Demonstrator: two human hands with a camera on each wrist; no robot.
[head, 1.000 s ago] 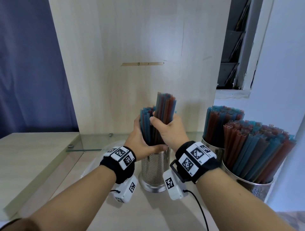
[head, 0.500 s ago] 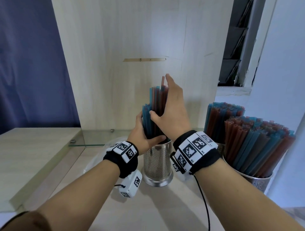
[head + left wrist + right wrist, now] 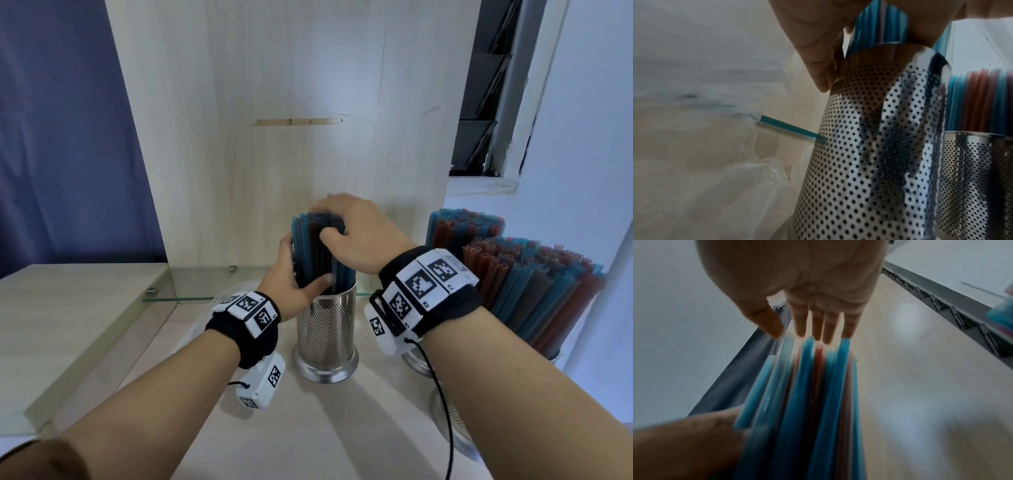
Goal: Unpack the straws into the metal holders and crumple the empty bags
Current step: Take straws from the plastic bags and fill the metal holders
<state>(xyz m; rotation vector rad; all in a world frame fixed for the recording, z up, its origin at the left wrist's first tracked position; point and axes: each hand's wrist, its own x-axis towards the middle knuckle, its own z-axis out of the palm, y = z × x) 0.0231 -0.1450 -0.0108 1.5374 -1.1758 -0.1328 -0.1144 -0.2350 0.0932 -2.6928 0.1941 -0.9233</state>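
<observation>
Head view showed two perforated metal holders point(image 3: 544, 346) at the right already packed with blue and red plastic straws point(image 3: 534, 274), so most unpacking looked done. A third perforated steel holder point(image 3: 326, 335) stood mid-tabletop point(image 3: 308, 428), the left hand point(image 3: 291, 274) gripping its blue and red straw bundle point(image 3: 317, 253) just above the rim, the right hand point(image 3: 356, 236) pressing flat on the straw tops.

Left wrist view showed one loose blue straw point(image 3: 786, 128) beside a clear plastic bag point(image 3: 701, 162), neither yet dealt with.

Right wrist view showed straight fingers point(image 3: 818, 324) meeting the straw tips; the grip held nothing
</observation>
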